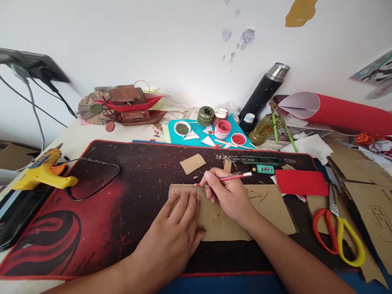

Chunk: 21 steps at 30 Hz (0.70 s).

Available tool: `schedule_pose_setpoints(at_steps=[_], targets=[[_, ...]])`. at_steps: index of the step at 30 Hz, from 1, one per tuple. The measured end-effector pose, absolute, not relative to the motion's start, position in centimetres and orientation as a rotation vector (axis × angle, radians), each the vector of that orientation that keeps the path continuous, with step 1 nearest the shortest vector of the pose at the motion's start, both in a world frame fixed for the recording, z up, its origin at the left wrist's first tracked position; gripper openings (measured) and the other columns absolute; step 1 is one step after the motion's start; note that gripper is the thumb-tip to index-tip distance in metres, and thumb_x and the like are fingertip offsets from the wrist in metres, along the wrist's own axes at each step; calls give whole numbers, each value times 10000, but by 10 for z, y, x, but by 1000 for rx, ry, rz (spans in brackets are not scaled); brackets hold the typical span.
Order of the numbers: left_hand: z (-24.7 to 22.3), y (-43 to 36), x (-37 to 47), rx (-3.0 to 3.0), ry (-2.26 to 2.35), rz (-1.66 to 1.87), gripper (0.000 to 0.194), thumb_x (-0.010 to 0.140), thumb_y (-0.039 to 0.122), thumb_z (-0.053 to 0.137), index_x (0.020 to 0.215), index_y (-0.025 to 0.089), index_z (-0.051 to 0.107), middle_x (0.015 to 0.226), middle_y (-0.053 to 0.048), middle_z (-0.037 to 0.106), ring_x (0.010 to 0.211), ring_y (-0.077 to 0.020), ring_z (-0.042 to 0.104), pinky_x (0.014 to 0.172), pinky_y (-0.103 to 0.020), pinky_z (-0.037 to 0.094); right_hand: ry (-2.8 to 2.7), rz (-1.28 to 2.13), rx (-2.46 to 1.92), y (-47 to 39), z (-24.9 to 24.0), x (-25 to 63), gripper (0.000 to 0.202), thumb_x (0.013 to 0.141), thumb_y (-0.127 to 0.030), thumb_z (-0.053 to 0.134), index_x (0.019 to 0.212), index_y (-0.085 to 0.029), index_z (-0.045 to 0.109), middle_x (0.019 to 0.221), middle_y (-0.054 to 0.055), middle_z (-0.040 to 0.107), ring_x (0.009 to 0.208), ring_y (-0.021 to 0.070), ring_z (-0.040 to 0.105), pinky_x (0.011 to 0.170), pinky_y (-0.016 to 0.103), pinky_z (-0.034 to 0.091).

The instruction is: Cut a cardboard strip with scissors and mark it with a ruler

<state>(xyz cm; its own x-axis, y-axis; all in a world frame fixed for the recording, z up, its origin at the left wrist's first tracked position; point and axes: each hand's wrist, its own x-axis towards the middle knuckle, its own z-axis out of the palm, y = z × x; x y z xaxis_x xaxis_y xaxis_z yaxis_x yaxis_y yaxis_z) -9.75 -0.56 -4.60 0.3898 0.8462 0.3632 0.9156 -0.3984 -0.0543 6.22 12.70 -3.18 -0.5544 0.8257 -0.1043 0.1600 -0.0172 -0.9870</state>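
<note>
A piece of brown cardboard (226, 228) lies on the dark desk mat in front of me. My left hand (179, 220) rests on its left part, fingers stretched out and pressing down near the far edge. Under those fingertips runs a thin see-through strip (180, 187), seemingly a clear ruler, partly hidden. My right hand (228, 194) grips a red pencil (234, 177), its tip at the cardboard's far edge just beyond my left fingertips. A small cardboard offcut (192, 163) lies on the mat beyond both hands.
Scissors (335, 228) and red card (301, 182) lie to the right, near more cardboard (370, 212). A utility knife (257, 159) and green box (262, 169) sit beyond my right hand. Paint pots (206, 116) and model boats (128, 106) stand behind; a yellow glue gun (45, 173) is left.
</note>
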Motion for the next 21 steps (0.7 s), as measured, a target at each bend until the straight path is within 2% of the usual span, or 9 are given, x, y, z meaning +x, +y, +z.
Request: schedule_pose_setpoints(at_steps=[21], targets=[[-46,-7,-98,-2425,-1556,-420,464,1146,367,470,1348,64,757,1462,-181,724,1375,-328,633,1220,-482,425,-1835,1547,-1067,126,-33,62,415,1121,-541,541,916,-222,709,681,-16,645,571,139,595,561,272,465]])
